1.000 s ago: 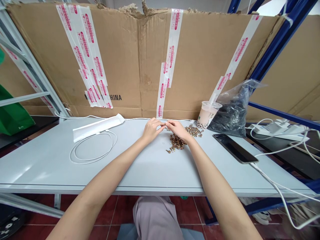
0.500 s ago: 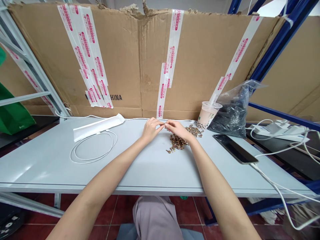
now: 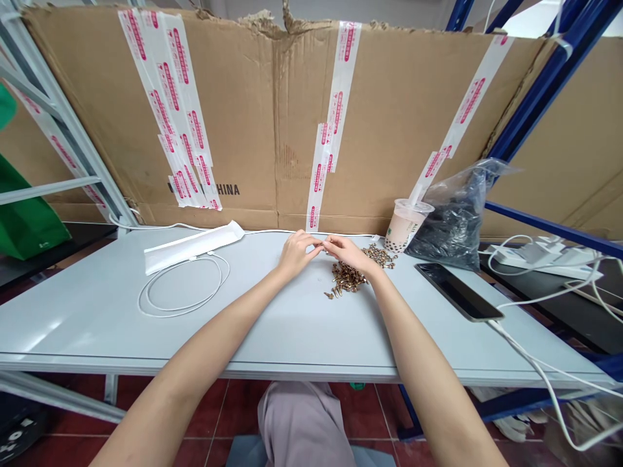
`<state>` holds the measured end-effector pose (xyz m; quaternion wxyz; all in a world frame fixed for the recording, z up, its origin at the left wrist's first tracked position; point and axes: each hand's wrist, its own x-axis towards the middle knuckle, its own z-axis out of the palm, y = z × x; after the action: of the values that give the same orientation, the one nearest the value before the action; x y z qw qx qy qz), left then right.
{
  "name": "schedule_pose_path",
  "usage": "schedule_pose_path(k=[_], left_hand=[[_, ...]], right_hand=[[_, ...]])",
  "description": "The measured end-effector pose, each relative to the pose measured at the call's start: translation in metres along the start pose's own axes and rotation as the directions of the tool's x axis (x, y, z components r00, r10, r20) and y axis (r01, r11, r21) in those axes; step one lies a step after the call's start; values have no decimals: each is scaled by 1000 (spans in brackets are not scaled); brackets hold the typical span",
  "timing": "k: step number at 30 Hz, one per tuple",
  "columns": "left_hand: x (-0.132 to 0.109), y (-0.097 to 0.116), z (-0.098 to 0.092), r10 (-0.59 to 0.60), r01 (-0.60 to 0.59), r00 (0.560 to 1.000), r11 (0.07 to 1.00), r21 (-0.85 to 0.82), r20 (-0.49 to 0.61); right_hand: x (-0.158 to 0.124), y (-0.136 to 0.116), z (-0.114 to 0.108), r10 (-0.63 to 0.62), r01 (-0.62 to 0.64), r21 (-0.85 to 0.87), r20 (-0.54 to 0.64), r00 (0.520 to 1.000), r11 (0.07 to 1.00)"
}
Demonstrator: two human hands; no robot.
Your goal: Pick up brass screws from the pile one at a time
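Note:
My left hand [image 3: 294,254] and my right hand [image 3: 348,253] meet at the fingertips above the far middle of a pale grey table. Between the fingertips sits a small metal part [image 3: 322,245], too small to identify exactly. Just below my right hand lies a heap of brass-coloured screws [image 3: 346,279]. A smaller scatter of the same screws [image 3: 378,256] spreads beyond it, near the far edge of the table. My right hand is the nearer one to both.
On the table are a milk tea cup with a straw [image 3: 403,224], a bag of black items [image 3: 452,224], a phone [image 3: 457,292], a coiled white cable [image 3: 180,301] and a white plastic strip [image 3: 192,248]. Taped cardboard [image 3: 389,130] stands behind. A power strip [image 3: 540,259] sits right.
My hands stay together at the fingertips with only slight finger movement. The whole view has shifted a little as my head moved, and the screw heaps have not visibly changed.

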<state>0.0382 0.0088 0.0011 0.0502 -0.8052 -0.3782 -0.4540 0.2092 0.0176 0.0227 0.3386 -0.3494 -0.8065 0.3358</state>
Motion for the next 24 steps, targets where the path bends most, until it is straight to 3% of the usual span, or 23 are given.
schedule_pose_path(k=[4,14,20,24], left_hand=[[-1,1,2,4,-4,1000,1000,-11,-15],[1,3,3,-20,19,999,999,-34,-37],[1,4,3,-27,23,997,998,-52,-67],[1,4,3,-20,17,998,998,-54,-52]], right_hand=[[2,3,5,0,-1,-19,-65,998,1000],[-2,-2,-4,15,-16,35,21,1000,999],[3,1,3,19,-18,37,-53,998,999],[3,2,3,28,-27,15,-29,999,1000]])
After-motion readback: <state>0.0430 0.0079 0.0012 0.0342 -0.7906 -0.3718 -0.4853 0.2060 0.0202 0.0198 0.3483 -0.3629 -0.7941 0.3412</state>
